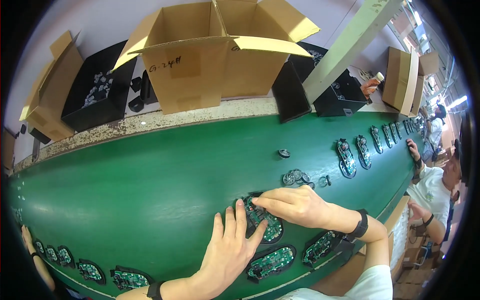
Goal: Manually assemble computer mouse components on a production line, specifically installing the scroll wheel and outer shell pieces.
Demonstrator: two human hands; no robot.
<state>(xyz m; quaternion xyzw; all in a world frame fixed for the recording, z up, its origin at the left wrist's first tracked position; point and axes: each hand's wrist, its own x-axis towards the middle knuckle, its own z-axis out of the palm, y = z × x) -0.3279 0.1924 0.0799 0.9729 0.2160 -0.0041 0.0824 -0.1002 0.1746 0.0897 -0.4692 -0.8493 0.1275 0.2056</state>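
Lying on the smooth green belt [140, 175], beneath my two hands as I watch from afar: one circuit board [272, 231], long and rounded, green, rough with small components, edged in black. Left hand [227, 252]: opened out, thumb and forefinger on the board, other fingers fanned beside it. Right hand [297, 206]: fingers bunched, tips together at the board's upper end; I cannot tell whether they grip a part. Just beyond it: round, glassy-looking parts [297, 174], clustered. Nearer the belt's edge: two black-edged boards [272, 262]. Far side: cardboard boxes [187, 82], matte brown, flaps open; pale ledge [240, 106], flaking.
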